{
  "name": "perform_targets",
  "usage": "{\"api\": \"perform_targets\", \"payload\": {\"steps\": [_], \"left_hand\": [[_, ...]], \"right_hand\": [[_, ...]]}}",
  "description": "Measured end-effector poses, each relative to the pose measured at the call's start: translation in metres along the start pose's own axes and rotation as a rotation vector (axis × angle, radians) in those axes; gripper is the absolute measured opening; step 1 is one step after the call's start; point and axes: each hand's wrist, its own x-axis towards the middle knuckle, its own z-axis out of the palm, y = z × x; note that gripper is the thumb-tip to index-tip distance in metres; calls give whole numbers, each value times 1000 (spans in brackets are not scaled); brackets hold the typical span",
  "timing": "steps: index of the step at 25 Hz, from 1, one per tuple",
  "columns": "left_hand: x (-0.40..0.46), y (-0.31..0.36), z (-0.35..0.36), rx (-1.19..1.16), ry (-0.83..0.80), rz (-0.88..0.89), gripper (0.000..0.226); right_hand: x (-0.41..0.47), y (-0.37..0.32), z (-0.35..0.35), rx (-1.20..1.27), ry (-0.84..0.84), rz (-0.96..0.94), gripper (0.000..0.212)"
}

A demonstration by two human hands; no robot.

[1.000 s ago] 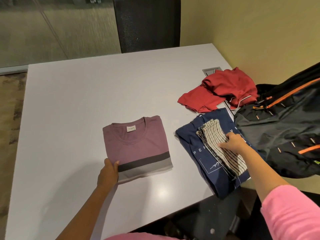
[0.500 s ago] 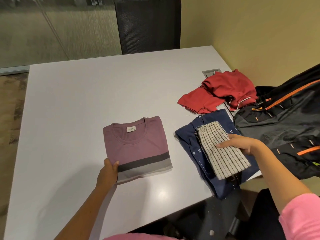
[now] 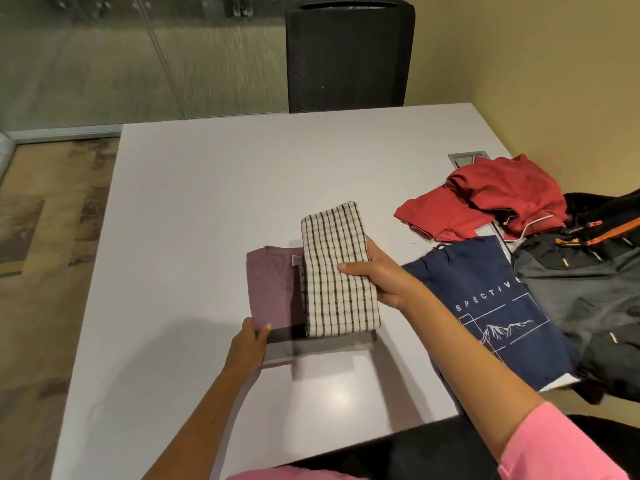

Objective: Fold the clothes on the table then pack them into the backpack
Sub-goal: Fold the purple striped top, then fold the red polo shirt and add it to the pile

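Right hand (image 3: 379,275) grips the folded striped cloth (image 3: 337,271) over the purple shirt (image 3: 273,289), whose near corner left hand (image 3: 247,344) pinches

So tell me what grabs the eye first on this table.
First the cream striped folded cloth, held in the right hand above the purple folded shirt at the table's middle, whose near corner the left hand holds. Next the crumpled red garment at the far right, unfolded, with the navy printed shirt and the black backpack in front of it.
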Motion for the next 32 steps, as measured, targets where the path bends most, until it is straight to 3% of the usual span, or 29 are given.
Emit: {"api": "perform_targets", "payload": {"steps": [2,5,9,12,14,16,20,22,27,29,32], "left_hand": [[0,-1,-1,-8,-5,-5,21],[1,-1,-2,-32,-10,-14,24],[2,-3,-2,-56,-16,-21,31],[3,-3,-2,-44,-34,-32,33],[4,-4,-3,-41,-40,-38,35],[7,-4,-5,-39,-52,-58,37],[9,7,-12,-89,-36,-79,32],[12,19,-14,-170,30,-76,36],[30,35,-21,-386,70,-127,58],[34,35,-21,-428,24,-104,51],[29,46,-19,-291,26,28,40]], "right_hand": [[20,22,16,-46,20,52,47],[29,67,22,-305,103,202,24],[28,89,19,-393,177,254,47],[23,85,19,-407,72,272,40],[20,88,18,-549,64,256,34],[19,91,15,-747,202,206,24],[23,97,-5,-926,644,155,51],[28,99,-15,-847,637,210,67],[25,93,-14,-367,462,263,61],[27,96,-14,-281,418,258,59],[24,99,-13,-221,388,192,55]]}}
